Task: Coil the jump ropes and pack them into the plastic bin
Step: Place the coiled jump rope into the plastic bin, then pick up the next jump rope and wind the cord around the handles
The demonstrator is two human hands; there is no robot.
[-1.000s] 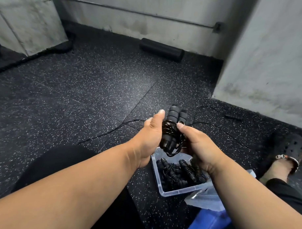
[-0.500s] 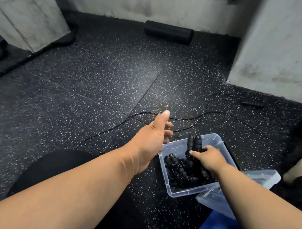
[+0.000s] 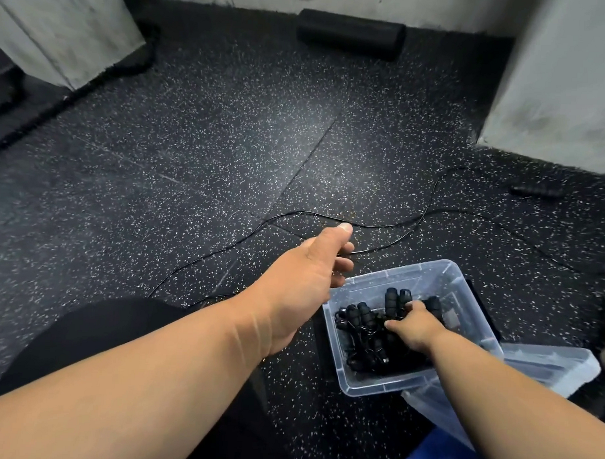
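A person's right hand [image 3: 415, 324] reaches down into a clear plastic bin [image 3: 440, 273] on the floor, fingers curled around a coiled black jump rope [image 3: 394, 303] among others. The left hand [image 3: 306, 277] hovers beside the bin, fingers loosely relaxed, holding nothing, above an uncoiled rope [image 3: 380, 227] on the floor.

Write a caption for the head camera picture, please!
Right hand sets coiled jump ropes in the plastic bin; left hand reaches toward a loose rope.

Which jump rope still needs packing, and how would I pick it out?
Start at the clear plastic bin on the speckled black rubber floor, where the right hand rests on the coiled black ropes. Just beyond the bin, past the left hand, a thin black rope lies on the floor. Unlike the bundled ones, it is uncoiled.
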